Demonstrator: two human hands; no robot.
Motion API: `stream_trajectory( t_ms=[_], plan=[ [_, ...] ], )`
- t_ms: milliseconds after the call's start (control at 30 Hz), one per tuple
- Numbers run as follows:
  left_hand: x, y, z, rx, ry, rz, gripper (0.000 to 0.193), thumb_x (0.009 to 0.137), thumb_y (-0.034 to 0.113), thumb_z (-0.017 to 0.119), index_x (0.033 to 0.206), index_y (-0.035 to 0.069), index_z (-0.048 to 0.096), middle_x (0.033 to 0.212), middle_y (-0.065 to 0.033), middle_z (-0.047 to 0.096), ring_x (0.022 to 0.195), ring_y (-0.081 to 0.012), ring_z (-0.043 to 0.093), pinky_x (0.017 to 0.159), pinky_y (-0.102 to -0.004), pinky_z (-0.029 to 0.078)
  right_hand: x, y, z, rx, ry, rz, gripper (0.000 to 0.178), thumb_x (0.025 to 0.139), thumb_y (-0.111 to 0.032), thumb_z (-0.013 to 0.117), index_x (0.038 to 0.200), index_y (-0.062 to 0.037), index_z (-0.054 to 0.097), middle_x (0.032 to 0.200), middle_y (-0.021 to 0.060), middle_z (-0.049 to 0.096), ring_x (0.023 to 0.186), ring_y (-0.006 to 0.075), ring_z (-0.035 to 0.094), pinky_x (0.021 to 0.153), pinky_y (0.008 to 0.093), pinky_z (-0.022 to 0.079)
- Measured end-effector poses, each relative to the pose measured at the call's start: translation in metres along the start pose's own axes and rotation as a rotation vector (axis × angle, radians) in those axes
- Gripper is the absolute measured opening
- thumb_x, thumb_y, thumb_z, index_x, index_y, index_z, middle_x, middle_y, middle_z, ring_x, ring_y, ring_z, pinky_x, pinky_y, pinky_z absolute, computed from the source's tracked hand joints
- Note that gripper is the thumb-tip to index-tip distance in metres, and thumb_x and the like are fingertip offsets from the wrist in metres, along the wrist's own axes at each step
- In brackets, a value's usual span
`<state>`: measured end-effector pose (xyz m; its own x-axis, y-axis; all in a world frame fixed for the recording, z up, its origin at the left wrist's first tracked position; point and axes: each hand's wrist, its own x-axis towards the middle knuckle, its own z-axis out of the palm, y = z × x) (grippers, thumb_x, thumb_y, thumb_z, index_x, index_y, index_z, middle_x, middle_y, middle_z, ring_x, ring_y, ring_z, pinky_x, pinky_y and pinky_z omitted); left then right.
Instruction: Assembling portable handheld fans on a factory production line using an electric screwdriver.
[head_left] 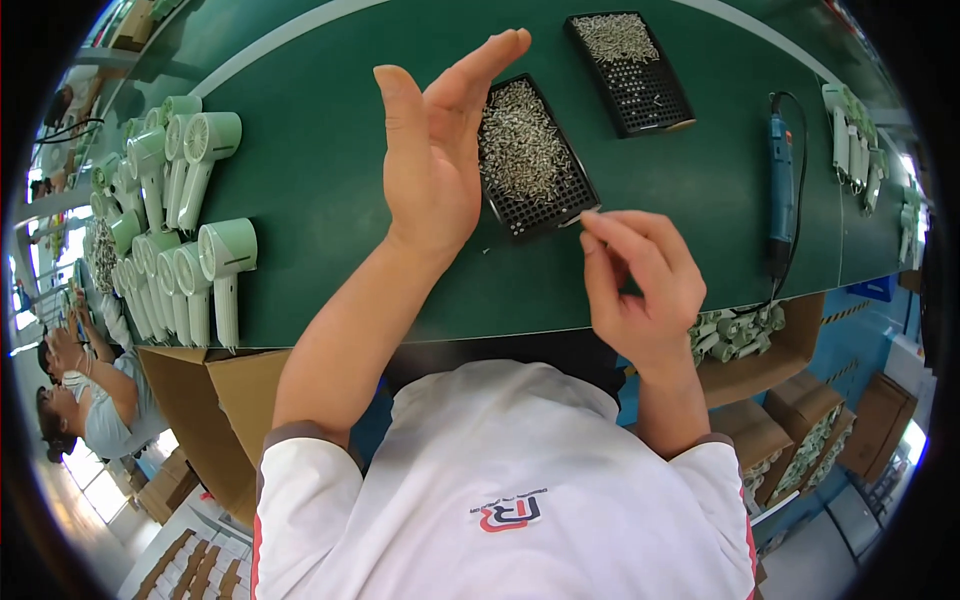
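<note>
A black perforated tray (545,215) lies tilted on the green table, heaped with small silver screws (522,140). Rows of holes show at its near end. My left hand (440,165) is open, fingers stretched out and thumb apart, with its edge alongside the tray's left side; whether it touches cannot be told. At the near right corner of the tray, the fingertips of my right hand (645,280) are pinched together and appear to grip that corner. One loose screw (486,251) lies on the table just left of the tray's near end.
Another black tray (655,100) of screws stands farther right. Pale green handheld fans (212,135) crowd the table's left side. A blue electric screwdriver (780,190) with a cord lies at right, near more green parts (850,140). Cardboard boxes (240,400) stand below; a person (110,400) sits far left.
</note>
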<state>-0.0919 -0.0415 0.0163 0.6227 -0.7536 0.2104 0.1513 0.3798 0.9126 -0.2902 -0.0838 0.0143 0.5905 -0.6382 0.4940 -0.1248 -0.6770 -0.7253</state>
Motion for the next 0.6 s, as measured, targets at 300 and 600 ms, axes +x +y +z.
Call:
stream_trajectory(
  t_ms=[300,600],
  plan=[
    [0.035,0.007,-0.054,0.091,0.04,0.06,0.082,0.111,0.057,0.017,0.135,-0.008,0.061,0.134,-0.025,0.066,0.132,-0.0332,0.059,0.114,-0.0448,0.041,-0.02,-0.031,0.04,-0.229,-0.246,-0.194,0.025,0.08,0.002,0.081,0.104,0.0007,0.075,0.073,0.0055,0.061,0.053,0.0181,0.057,0.046,0.0303,0.045],
    [0.033,-0.005,-0.08,0.223,0.16,0.05,0.063,0.114,0.044,0.034,0.113,-0.006,0.073,0.094,-0.0102,0.07,0.085,-0.0175,0.064,0.075,-0.0307,0.051,-0.018,-0.032,0.06,-0.336,-0.231,-0.092,0.017,0.085,-0.001,0.079,0.101,-0.0013,0.073,0.069,0.0045,0.057,0.05,0.0193,0.053,0.045,0.0319,0.043]
  ],
)
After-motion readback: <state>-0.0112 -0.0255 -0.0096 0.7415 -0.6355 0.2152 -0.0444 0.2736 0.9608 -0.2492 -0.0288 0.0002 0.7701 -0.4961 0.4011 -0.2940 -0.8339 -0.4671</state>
